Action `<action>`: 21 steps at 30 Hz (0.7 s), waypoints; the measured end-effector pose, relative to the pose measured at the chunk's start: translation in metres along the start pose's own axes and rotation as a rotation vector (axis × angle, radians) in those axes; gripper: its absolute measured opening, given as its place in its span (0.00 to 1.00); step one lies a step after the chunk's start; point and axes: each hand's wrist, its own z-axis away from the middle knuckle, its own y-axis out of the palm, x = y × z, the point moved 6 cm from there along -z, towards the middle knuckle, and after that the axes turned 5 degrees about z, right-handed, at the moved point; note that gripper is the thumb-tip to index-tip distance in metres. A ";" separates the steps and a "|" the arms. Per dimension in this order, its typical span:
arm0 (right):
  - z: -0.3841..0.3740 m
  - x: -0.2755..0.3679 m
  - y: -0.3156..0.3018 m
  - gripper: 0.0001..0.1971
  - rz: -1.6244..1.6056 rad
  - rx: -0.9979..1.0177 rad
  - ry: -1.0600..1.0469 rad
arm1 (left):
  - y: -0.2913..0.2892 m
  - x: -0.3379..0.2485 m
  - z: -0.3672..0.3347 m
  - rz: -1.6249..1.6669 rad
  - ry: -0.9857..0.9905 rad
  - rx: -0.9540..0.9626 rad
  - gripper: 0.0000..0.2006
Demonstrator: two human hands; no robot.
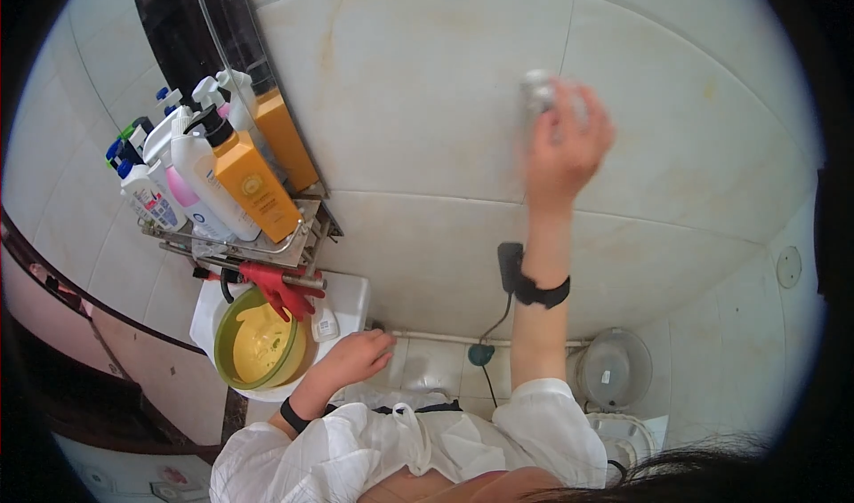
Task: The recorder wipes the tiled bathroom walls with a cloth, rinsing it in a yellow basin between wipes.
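Observation:
My right hand (571, 143) is raised against the pale tiled wall (427, 103), its fingers closed round a small whitish-grey wad (537, 89). Motion blurs the wad, so I cannot tell whether it is cloth or scrubbing wool. Lower down, my left hand (358, 357) hangs beside the right edge of the white washbasin (347, 303), fingers loosely stretched and nothing seen in them. Nearest to it in the basin are a small white bottle (324, 323) and a green-rimmed basin (233, 361) with yellow inside.
A metal rack (298, 245) on the left wall holds an orange pump bottle (253, 183), a white spray bottle (200, 160) and several others under a mirror (173, 23). Red rubber gloves (277, 289) hang from its rail. A clear bucket (614, 368) stands in the right corner.

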 end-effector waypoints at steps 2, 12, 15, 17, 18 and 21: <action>-0.020 -0.007 0.001 0.17 0.024 -0.006 0.024 | 0.003 0.000 -0.001 0.003 0.000 0.003 0.10; 0.104 0.091 0.034 0.10 -0.333 0.485 -0.322 | -0.011 -0.012 0.005 0.001 0.006 -0.110 0.11; 0.083 0.071 0.042 0.16 -0.214 0.397 -0.297 | -0.004 -0.001 0.021 -0.006 -0.092 -0.148 0.11; 0.042 0.054 0.028 0.15 -0.191 0.266 -0.145 | -0.003 0.000 0.035 0.024 -0.117 -0.184 0.11; 0.032 0.050 0.023 0.15 -0.235 0.240 -0.022 | -0.003 0.003 0.042 0.029 -0.173 -0.207 0.11; 0.063 0.069 0.023 0.13 -0.429 0.358 0.073 | -0.001 0.009 0.070 0.086 -0.282 -0.278 0.11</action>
